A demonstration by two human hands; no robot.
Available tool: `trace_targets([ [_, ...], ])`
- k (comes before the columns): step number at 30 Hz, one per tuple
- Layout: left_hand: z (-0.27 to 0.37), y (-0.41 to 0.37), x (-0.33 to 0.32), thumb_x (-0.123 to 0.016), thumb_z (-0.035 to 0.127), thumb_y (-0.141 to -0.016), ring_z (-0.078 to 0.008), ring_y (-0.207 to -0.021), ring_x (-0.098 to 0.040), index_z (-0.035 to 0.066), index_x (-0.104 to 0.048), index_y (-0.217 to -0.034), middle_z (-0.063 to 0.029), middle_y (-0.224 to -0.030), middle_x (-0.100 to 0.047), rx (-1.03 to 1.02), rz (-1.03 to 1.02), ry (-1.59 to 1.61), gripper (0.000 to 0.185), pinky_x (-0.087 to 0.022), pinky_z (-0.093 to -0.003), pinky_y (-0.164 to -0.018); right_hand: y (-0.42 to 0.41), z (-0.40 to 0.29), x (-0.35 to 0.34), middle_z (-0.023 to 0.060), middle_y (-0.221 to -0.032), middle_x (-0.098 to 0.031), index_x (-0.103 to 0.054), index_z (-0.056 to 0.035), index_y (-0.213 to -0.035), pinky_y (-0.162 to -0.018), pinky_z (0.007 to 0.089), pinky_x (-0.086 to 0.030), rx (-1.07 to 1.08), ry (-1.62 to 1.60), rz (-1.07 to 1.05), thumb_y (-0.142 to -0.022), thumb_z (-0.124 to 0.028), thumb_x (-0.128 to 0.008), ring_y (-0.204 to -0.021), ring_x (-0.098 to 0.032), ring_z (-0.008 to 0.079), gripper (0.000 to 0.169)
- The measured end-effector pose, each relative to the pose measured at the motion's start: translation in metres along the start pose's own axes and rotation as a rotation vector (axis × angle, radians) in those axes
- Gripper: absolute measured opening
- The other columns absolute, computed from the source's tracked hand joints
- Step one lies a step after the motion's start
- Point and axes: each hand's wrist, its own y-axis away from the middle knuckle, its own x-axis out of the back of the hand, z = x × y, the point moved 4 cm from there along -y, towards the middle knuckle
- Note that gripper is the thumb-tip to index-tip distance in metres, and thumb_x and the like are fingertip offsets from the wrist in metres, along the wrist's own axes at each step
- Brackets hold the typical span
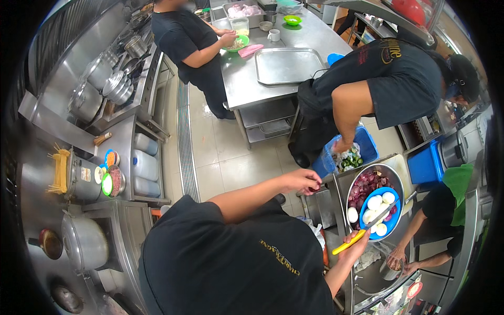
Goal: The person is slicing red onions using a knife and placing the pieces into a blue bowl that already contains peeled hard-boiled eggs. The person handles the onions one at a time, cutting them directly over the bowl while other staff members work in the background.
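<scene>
My right hand (356, 246) grips the yellow handle of a kitchen knife (346, 243); its blade lies over peeled white onions in a blue plastic bowl (397, 220). That bowl sits in a large round metal bowl (401, 177), among red onions (364, 189) and dark red skins; one white onion (352, 215) is at its left side. Away to the left, above the floor, my left hand (305, 182) has its fingers bent around a small dark red piece, perhaps of onion, mostly hidden by the fingers.
A co-worker (378, 82) bends over a blue bin (368, 143) holding green and white scraps. At the sink, another person's hands (395, 260) are in a metal pot (390, 271). A third person (189, 43) stands at the steel table (246, 92). Stoves with pots line the left.
</scene>
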Motion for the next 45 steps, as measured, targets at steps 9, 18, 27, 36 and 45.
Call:
trace_targets([
  [9, 0.045, -0.016, -0.033, -0.077, 0.013, -0.105, -0.0212, -0.115, -0.074, 0.006, -0.066, -0.144, -0.0083, -0.124, -0.073, -0.040, -0.156, 0.198, 0.041, -0.061, -0.0384, -0.104, -0.014, 0.001, -0.003, 0.0009, -0.079, -0.055, -0.057, -0.0112, -0.139, -0.051, 0.0259, -0.042, 0.076, 0.006, 0.022, -0.117, -0.041, -0.057, -0.063, -0.052, 0.0102, 0.037],
  [18, 0.074, -0.079, -0.075, -0.072, 0.002, -0.105, -0.0300, -0.126, -0.073, 0.000, -0.061, -0.150, -0.0149, -0.132, -0.072, -0.140, -0.265, 0.290, 0.046, -0.061, -0.0444, -0.115, -0.011, -0.035, -0.055, -0.0001, -0.074, -0.052, -0.037, -0.0101, -0.175, -0.052, 0.0266, -0.039, 0.057, 0.300, -0.266, -0.116, -0.037, -0.056, -0.058, -0.048, 0.0093, 0.067],
  [27, 0.082, -0.107, -0.094, -0.072, 0.001, -0.106, -0.0201, -0.120, -0.074, 0.000, -0.062, -0.150, -0.0080, -0.135, -0.072, -0.142, -0.267, 0.189, 0.045, -0.063, -0.0378, -0.108, -0.007, -0.069, -0.117, -0.0016, -0.079, -0.050, -0.028, -0.0112, -0.179, -0.055, 0.0264, -0.039, 0.101, 0.431, -0.586, -0.115, -0.031, -0.056, -0.063, -0.046, 0.0072, 0.073],
  [36, 0.095, -0.114, -0.086, -0.071, 0.002, -0.107, -0.0153, -0.113, -0.073, 0.000, -0.064, -0.150, -0.0048, -0.123, -0.076, -0.117, -0.302, 0.153, 0.043, -0.060, -0.0349, -0.100, -0.008, -0.078, -0.129, 0.0173, -0.132, -0.068, -0.036, -0.0133, -0.176, -0.098, 0.0370, -0.052, 0.253, 0.909, -0.514, -0.112, -0.032, -0.060, -0.105, -0.064, 0.0240, 0.071],
  [45, 0.097, -0.125, -0.088, -0.071, 0.001, -0.105, -0.0166, -0.112, -0.072, -0.001, -0.064, -0.149, -0.0079, -0.130, -0.073, -0.108, -0.249, 0.084, 0.044, -0.060, -0.0341, -0.099, -0.039, -0.053, -0.130, 0.0040, -0.087, -0.062, -0.041, -0.0125, -0.174, -0.068, 0.0306, -0.048, 0.257, 0.695, -0.285, -0.115, -0.032, -0.055, -0.073, -0.059, 0.0130, 0.063],
])
